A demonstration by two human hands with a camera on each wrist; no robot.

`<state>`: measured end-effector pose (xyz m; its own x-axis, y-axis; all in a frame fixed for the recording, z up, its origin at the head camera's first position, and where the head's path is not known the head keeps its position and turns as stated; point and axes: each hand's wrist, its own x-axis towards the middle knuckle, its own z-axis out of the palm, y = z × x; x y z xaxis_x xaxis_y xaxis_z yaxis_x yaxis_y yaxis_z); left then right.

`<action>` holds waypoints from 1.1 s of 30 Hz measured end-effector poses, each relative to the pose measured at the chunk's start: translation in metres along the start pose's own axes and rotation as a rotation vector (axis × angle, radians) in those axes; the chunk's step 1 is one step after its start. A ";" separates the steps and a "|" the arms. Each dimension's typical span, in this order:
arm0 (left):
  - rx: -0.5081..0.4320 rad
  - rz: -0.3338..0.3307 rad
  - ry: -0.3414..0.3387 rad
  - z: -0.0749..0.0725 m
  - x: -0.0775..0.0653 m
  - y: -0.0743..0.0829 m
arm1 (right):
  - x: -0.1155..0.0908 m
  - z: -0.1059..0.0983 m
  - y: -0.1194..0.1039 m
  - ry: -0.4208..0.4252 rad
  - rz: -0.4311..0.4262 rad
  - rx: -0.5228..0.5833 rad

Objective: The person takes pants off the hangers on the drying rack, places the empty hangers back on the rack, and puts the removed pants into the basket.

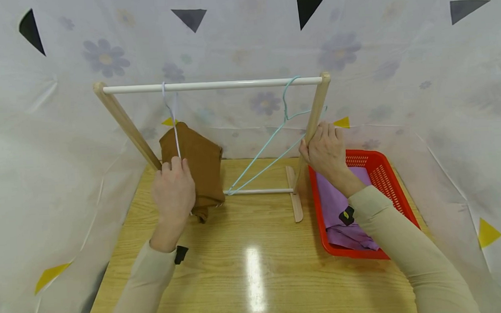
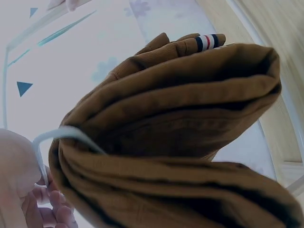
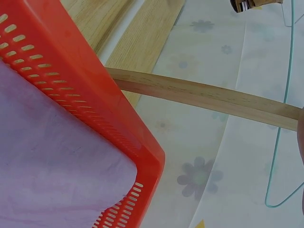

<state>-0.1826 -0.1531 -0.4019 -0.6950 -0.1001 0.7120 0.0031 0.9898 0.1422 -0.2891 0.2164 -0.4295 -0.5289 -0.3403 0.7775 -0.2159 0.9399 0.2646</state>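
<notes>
My left hand (image 1: 173, 189) holds a white hanger (image 1: 176, 137) near its side, its hook over the rod (image 1: 229, 85) of a small clothes rack. A brown garment (image 1: 201, 164) is folded over this hanger. Close up in the left wrist view, the garment (image 2: 190, 95) shows thick layers and a cuff with a striped band (image 2: 207, 42); curled fingers (image 2: 35, 209) meet the hanger's wire at lower left. My right hand (image 1: 327, 150) grips the rack's right wooden post (image 1: 319, 98). A teal hanger (image 1: 256, 154) with nothing on it hangs beside that post.
A red basket (image 1: 378, 157) with purple cloth (image 1: 331, 204) inside stands on the wooden table (image 1: 223, 276), right of the rack and under my right forearm. The rack's foot (image 1: 295, 206) rests near the basket. Flower-patterned sheeting (image 1: 244, 38) surrounds the table.
</notes>
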 end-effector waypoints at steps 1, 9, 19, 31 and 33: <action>0.000 -0.008 -0.002 0.000 0.000 0.000 | 0.000 0.000 0.000 -0.001 0.001 0.001; 0.007 -0.031 0.118 0.003 -0.004 -0.005 | -0.001 -0.002 0.000 -0.027 0.008 -0.013; -0.003 -0.021 0.181 0.006 -0.002 -0.010 | -0.001 -0.002 0.000 -0.016 0.008 -0.013; -0.008 -0.029 0.214 0.008 0.000 -0.013 | -0.002 0.000 -0.001 -0.004 0.012 -0.003; -0.005 -0.027 0.229 0.009 0.000 -0.015 | -0.002 0.000 -0.001 -0.008 0.015 0.005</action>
<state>-0.1893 -0.1672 -0.4097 -0.5133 -0.1480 0.8453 -0.0093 0.9859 0.1669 -0.2874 0.2165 -0.4313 -0.5388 -0.3263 0.7767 -0.2123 0.9448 0.2497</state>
